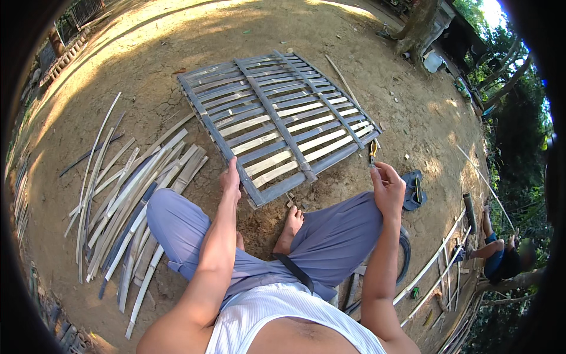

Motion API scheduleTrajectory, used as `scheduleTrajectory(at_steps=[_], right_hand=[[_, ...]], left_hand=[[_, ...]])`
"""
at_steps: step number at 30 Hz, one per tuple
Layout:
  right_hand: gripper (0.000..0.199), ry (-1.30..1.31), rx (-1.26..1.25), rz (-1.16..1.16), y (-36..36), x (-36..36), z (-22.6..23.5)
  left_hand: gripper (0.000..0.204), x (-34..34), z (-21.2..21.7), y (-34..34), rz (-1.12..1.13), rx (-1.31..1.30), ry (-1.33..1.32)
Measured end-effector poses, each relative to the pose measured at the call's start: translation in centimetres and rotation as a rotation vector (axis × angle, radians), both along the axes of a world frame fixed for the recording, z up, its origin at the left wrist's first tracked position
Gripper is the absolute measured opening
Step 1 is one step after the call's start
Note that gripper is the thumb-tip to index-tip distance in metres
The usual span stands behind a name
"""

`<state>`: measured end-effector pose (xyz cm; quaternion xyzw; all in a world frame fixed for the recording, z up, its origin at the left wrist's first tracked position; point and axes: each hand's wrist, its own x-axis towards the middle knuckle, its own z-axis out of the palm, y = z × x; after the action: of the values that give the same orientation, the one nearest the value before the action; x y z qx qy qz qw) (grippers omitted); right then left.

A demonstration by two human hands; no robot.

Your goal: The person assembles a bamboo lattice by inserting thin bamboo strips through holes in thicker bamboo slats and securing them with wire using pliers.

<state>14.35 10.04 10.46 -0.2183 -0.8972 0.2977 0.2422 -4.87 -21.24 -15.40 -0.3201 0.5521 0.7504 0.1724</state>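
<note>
A large slatted bamboo panel (257, 112), with grey rails crossed by pale and grey slats, stretches out in front of me. My left hand (231, 179) grips its left rail close to the near corner; some of the fingers are hidden. Beyond my right knee, my right hand (389, 187) is closed in a pinch. Its fingertips meet the metal end of a small pair of pliers (372, 152) with yellow and black handles. The pliers are beside the panel's right corner, and the right hand is apart from the panel.
Long split bamboo strips (127, 206) lie heaped at left. Dark sandals (414, 190) rest beyond my right hand, with a coil of black tubing (405, 256) nearer me. Bamboo poles (433, 265) lie at right, near another person (501, 253). A tree trunk (417, 32) stands far right.
</note>
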Motion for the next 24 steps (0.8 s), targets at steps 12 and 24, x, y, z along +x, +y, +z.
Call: scheduleTrajectory(at_steps=[12,24], right_hand=[[0.023,0.37,-0.006,-0.367,3.7,7.2,-2.6],[0.026,-0.491,-0.239,-0.992,-2.3,31.6,-23.2]], left_hand=[[0.064,-1.5,-0.7,0.0,0.01,0.032,-0.009],[0.071,-1.7,-8.9,-1.5,-0.495,0.088,-0.329]])
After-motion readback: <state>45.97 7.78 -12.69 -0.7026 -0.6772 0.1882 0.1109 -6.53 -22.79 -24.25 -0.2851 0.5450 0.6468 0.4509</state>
